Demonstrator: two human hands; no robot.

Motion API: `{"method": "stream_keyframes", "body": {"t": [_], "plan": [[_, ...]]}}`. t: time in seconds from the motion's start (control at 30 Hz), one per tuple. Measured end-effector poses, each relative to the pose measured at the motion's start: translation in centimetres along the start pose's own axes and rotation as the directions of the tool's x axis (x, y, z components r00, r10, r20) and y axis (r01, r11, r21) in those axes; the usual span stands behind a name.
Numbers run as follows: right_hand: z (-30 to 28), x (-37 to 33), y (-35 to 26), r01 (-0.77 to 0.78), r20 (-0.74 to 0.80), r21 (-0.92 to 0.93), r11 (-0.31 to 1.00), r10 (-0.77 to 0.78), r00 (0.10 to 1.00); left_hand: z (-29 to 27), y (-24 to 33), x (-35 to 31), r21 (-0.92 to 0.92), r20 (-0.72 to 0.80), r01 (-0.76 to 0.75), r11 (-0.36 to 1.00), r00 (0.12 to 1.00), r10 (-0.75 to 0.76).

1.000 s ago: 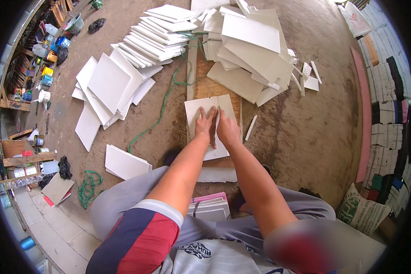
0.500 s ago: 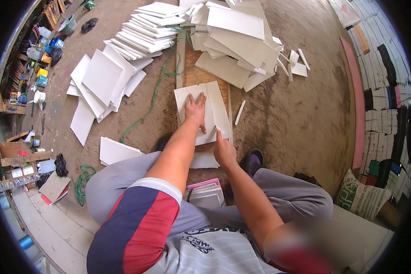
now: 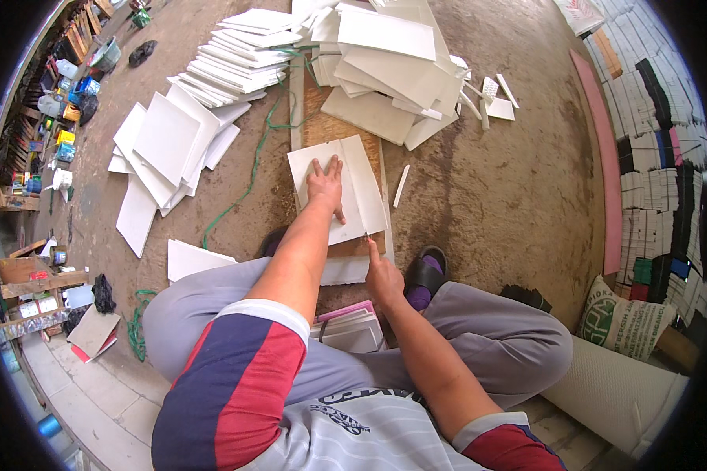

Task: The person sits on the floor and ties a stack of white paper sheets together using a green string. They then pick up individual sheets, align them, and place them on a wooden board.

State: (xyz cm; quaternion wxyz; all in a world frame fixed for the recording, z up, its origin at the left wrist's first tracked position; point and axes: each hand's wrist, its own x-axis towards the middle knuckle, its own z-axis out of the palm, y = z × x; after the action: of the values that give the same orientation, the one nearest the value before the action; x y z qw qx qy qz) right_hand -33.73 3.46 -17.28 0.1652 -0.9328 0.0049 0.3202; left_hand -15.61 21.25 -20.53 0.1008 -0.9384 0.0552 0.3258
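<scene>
A white square tile (image 3: 310, 169) lies on a wooden board (image 3: 322, 102) on the dirt floor in front of me. My left hand (image 3: 326, 187) presses flat on the tile, fingers spread. My right hand (image 3: 382, 275) is at the tile's near right corner, holding a small thin tool against its edge; the tool is too small to identify. A narrow strip of the tile (image 3: 365, 184) lies along its right side. I am seated low, knees bent to either side.
Stacks of white tiles (image 3: 385, 55) lie beyond the board, more tiles (image 3: 165, 145) to the left. A green hose (image 3: 251, 169) runs across the floor. A small stack with a pink edge (image 3: 352, 326) sits between my legs. Sacks (image 3: 624, 322) lie at the right.
My right hand has drawn back from the tile's middle toward its near edge. My left hand has stayed pressed on the tile.
</scene>
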Motion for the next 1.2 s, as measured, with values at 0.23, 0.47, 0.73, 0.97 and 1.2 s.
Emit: {"method": "stream_keyframes", "body": {"t": [0.23,0.47,0.73,0.97,1.2], "plan": [[1.7,-0.4,1.1,-0.006,-0.043,-0.004,1.000,0.006,0.999,0.7,0.1,0.5,0.033,-0.030,0.010,0.999,1.000,-0.009],[-0.1,0.2,2.1,0.013,-0.100,0.014,1.000,-0.011,0.995,-0.1,-0.3,0.1,0.024,-0.019,-0.003,1.000,1.000,0.003],[-5.0,9.5,-2.1,0.146,-0.344,0.124,0.981,-0.095,0.934,0.3,0.0,0.4,0.040,-0.023,-0.006,0.999,1.000,0.007],[-6.2,17.7,-6.0,0.159,-0.283,0.102,0.982,-0.125,0.951,0.7,-0.4,0.6,-0.009,-0.018,-0.034,0.999,0.999,0.034],[-7.3,20.4,-8.2,0.204,-0.287,0.100,0.974,-0.168,0.943,0.0,-0.6,0.6,-0.008,0.032,-0.019,1.000,0.999,0.020]]}}
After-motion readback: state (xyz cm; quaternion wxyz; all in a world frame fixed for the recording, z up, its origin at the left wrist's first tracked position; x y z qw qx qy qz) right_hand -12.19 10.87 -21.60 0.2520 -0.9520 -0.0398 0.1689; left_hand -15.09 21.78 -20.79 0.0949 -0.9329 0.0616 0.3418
